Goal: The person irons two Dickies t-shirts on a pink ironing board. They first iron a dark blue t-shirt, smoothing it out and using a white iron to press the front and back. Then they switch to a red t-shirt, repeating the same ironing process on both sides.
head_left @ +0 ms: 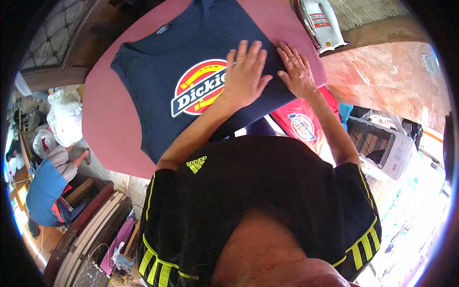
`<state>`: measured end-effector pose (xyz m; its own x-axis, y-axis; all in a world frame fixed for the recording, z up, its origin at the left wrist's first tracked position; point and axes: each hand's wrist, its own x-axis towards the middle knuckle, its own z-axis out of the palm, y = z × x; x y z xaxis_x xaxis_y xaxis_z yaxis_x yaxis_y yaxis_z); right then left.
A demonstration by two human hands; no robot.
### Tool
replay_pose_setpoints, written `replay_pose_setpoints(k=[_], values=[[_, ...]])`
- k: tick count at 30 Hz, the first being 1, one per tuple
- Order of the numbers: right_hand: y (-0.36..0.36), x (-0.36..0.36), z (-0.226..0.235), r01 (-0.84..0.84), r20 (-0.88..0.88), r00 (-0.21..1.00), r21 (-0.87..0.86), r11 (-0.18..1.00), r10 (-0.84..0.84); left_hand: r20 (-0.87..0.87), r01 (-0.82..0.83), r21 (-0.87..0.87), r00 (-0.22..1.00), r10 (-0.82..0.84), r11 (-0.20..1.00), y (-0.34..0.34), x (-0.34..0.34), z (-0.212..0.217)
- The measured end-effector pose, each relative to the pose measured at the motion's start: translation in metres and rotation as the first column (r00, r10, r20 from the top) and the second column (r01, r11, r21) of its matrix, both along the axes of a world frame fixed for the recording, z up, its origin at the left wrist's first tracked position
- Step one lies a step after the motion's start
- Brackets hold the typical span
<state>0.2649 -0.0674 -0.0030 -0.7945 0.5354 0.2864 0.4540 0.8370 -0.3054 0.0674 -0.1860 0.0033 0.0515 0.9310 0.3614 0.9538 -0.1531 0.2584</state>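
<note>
A dark navy shirt (pixel 158 62), with a round red, yellow and white printed logo, is spread over a pink padded ironing board (pixel 110 119). My left hand (pixel 246 74) lies flat on the shirt at the right side of the print and covers part of it. Its fingers are stretched out, and a ring shows on one. Close beside it, my right hand (pixel 297 71) rests with fingers extended at the shirt's right edge, partly over the pink cover. Neither hand grips anything. Below my right wrist lies a red cloth item (pixel 303 119) with a similar logo.
A white iron-like appliance (pixel 325 24) stands at the far right edge of the board. White plastic bags (pixel 64 117) and a bending person in blue (pixel 45 191) are at left. Stacked boards (pixel 88 229) lean lower left. A white-framed appliance (pixel 382 146) stands at right.
</note>
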Motion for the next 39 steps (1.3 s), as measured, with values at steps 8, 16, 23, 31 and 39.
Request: replay_pose_setpoints(k=[8,16,23,31,39], values=[[0.133,0.027,0.063,0.164,-0.217,0.972,0.330,0.930,-0.094,0.032,0.134,-0.143,0.991,-0.131,0.981,0.029,0.030,-0.010],[0.235,0.021,0.048,0.288,-0.068,0.934,-0.440,0.850,-0.351,0.087,-0.116,0.174,0.991,0.102,0.978,0.066,-0.035,-0.003],[0.194,0.019,0.099,0.258,-0.049,0.954,-0.358,0.897,-0.295,-0.252,-0.317,0.141,0.904,0.344,0.938,0.154,-0.167,0.005],[0.045,0.030,0.128,0.219,-0.015,0.973,-0.233,0.948,-0.229,-0.169,-0.168,-0.121,0.975,0.146,0.978,0.193,-0.202,0.023],[-0.030,-0.028,0.100,0.263,-0.095,0.944,-0.365,0.893,-0.316,0.153,0.061,-0.071,0.987,-0.050,0.996,0.209,-0.231,0.007]])
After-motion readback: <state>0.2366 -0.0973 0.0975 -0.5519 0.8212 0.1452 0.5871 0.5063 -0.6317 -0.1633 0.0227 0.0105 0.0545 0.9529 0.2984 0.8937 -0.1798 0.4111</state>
